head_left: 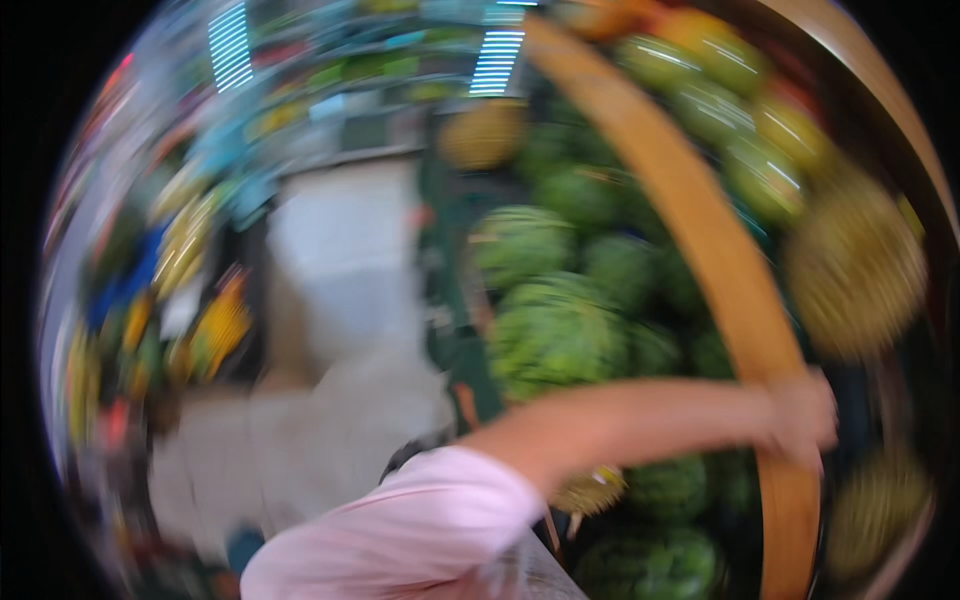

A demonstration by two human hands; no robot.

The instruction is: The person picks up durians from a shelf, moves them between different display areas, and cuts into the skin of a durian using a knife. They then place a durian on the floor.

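My left arm, in a pale pink sleeve, stretches to the right over the fruit bins. My left hand is over a curved wooden rail, at its outer edge. Motion blurs the hand, but its fingers look curled and closed; what they hold, if anything, is hidden. Striped green watermelons lie in the bin left of the rail. Beyond the hand sits a big spiky yellow-brown fruit, apparently a durian; a similar spiky fruit lies nearer. My right hand does not show.
A smaller spiky yellow fruit rests just under my forearm among the melons. Yellow-green oval fruits fill the far right. An aisle with a pale floor runs along the left, and blurred produce displays stand past it.
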